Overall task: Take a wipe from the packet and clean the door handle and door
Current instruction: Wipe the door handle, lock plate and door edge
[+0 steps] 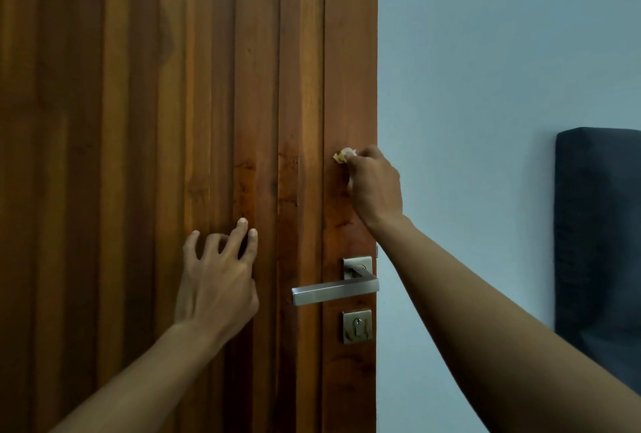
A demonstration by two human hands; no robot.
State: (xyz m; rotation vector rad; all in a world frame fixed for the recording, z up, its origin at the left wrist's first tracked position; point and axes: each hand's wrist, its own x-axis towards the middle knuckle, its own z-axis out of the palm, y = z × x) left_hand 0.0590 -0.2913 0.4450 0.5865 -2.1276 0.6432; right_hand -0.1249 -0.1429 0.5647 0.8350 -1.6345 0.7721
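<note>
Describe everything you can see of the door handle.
The door handle is a squared lever in brushed, silvery metal. It springs from a square plate near the door's right edge and runs level toward the left. A matching square keyhole plate sits just below it. Neither hand touches it: the left hand rests on the wood to its left, the right hand works above.

Ribbed wooden door (138, 120), steel handle (333, 290)

brown grooved door (173, 120), silver handle (333, 290), pale blue wall (485, 68)
</note>
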